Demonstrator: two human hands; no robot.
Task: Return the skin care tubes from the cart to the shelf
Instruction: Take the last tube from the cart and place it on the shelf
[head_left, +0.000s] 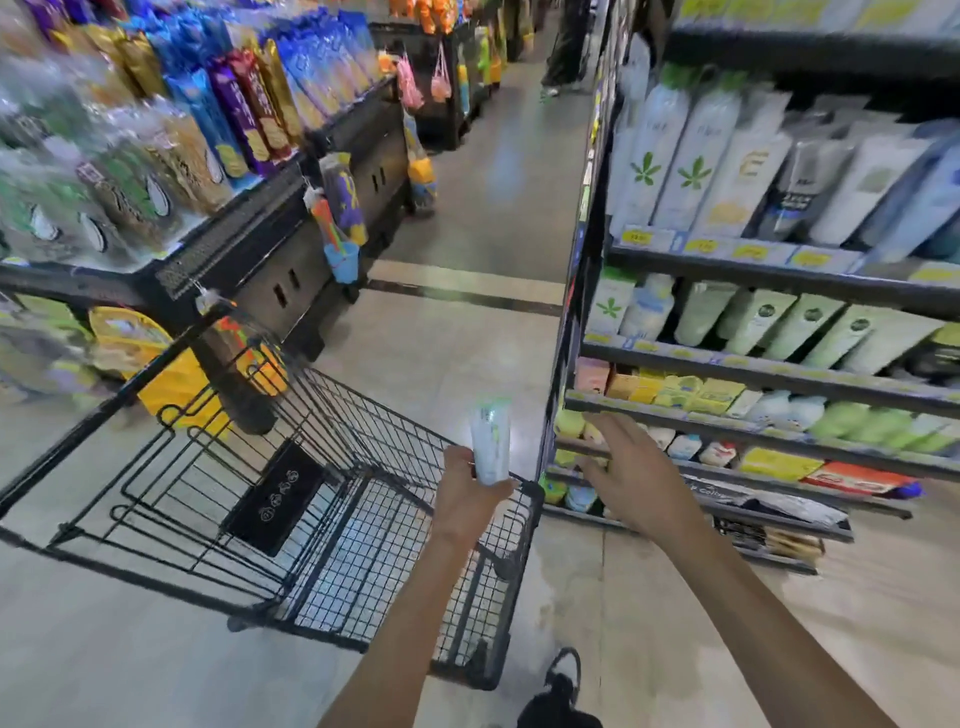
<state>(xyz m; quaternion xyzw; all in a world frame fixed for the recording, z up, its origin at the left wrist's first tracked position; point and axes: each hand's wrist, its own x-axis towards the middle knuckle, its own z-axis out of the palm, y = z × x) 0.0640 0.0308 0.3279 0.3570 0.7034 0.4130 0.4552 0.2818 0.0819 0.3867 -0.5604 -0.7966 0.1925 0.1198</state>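
The left grip (462, 493) is holding a white skin care tube (491, 441) upright above the black wire cart's (363, 561) 3 o'clock rim. The right grip (636, 475), fingers spread and holding nothing, is hovering at the tube's 3 o'clock, near the shelf (727, 413).

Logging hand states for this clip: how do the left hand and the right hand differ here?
The left hand has its grip round a pale tube, held upright; the right hand holds nothing, fingers spread. The left hand is by the rim of the cart; the right hand reaches toward the shelf. Both arms are bare and stretched forward.
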